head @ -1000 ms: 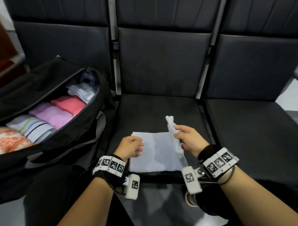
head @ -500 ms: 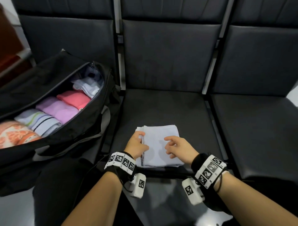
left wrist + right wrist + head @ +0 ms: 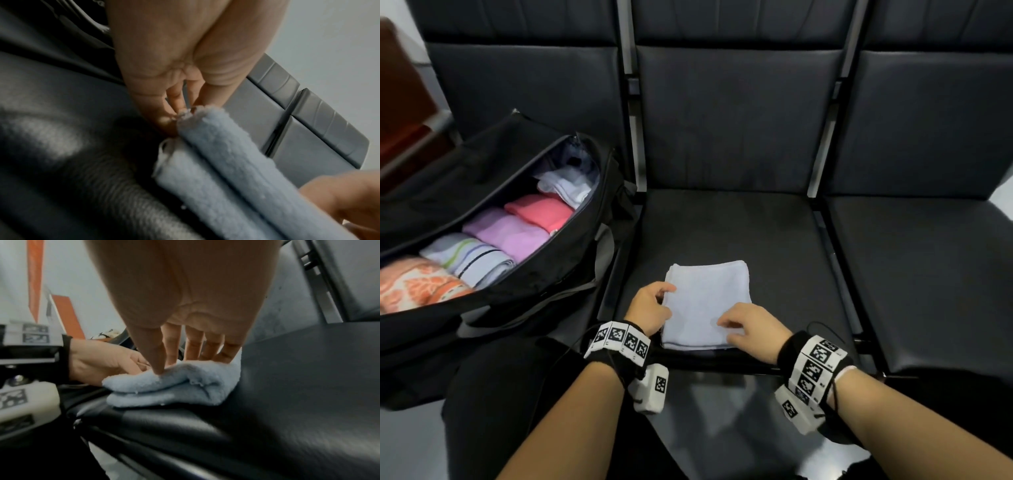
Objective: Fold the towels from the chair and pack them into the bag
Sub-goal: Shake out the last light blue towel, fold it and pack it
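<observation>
A light blue towel (image 3: 709, 294) lies folded in a thick rectangle near the front edge of the middle seat (image 3: 722, 229). My left hand (image 3: 655, 305) pinches the towel's left edge, fingertips at the stacked layers (image 3: 205, 129). My right hand (image 3: 738, 325) rests on the towel's near right part, its straight fingers (image 3: 193, 352) and thumb pressing into the top layer (image 3: 174, 384). The black bag (image 3: 585, 260) stands open on the left seat, with several folded towels in a row inside: orange (image 3: 414, 284), striped (image 3: 472, 257), purple (image 3: 510, 233), pink (image 3: 541, 210) and white (image 3: 565, 186).
The right seat (image 3: 928, 274) is bare black leather. Metal frame bars (image 3: 825, 219) separate the seats. The bag's strap (image 3: 534, 308) hangs over its front side toward my dark-clothed knees. Glossy floor shows below the seat edge.
A second ago my right hand held the towel's right side lifted; it has laid it over to the left, so the towel is narrower and thicker. Both hands now sit on it.
</observation>
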